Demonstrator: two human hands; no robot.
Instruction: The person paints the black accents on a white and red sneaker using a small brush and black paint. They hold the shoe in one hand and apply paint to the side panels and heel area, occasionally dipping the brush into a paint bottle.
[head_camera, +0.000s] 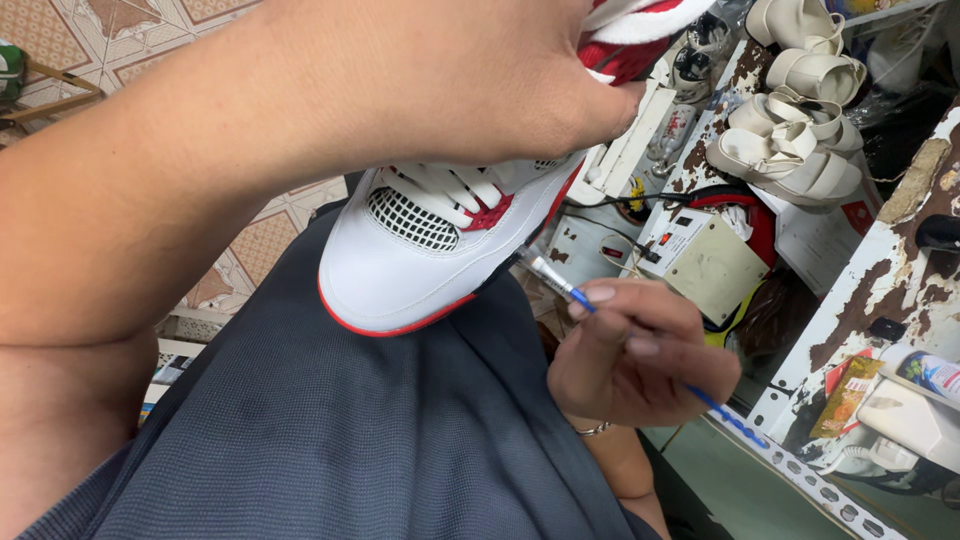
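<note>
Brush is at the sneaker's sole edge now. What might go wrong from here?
1. The brush tip sits right by the white upper of the sneaker; a slip of the right hand might smear it.
2. The sneaker rests on the grey-clad lap, steadied only by the left hand, so it may rock mid-stroke or mark the cloth.
</note>
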